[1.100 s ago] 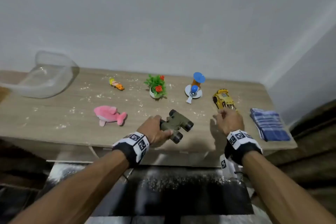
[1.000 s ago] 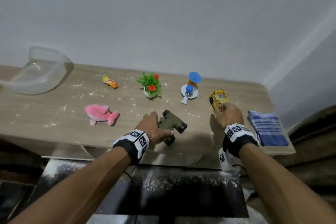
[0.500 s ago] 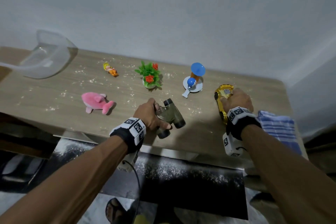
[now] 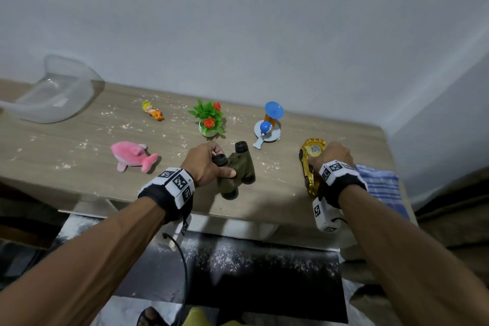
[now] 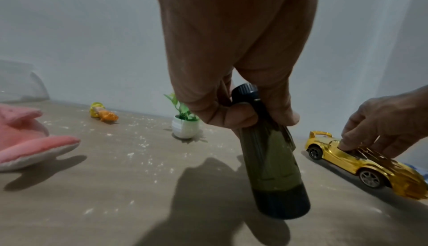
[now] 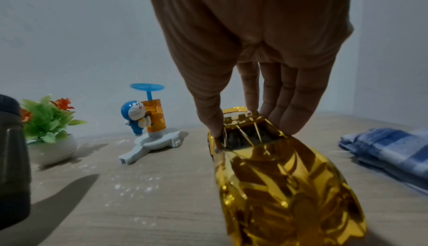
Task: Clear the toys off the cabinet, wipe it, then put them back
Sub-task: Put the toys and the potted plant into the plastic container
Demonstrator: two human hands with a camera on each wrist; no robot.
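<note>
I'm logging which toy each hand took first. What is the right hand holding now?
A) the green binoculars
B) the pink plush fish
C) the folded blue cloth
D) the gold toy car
D: the right hand pinches the gold toy car at its cabin, thumb opposite the fingers.

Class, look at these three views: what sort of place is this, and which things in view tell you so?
Probably a room in a home: a wood-grain cabinet set against a plain white wall, bearing toys such as a pink plush dolphin and a Doraemon figure, beside a folded blue checked cloth.
</note>
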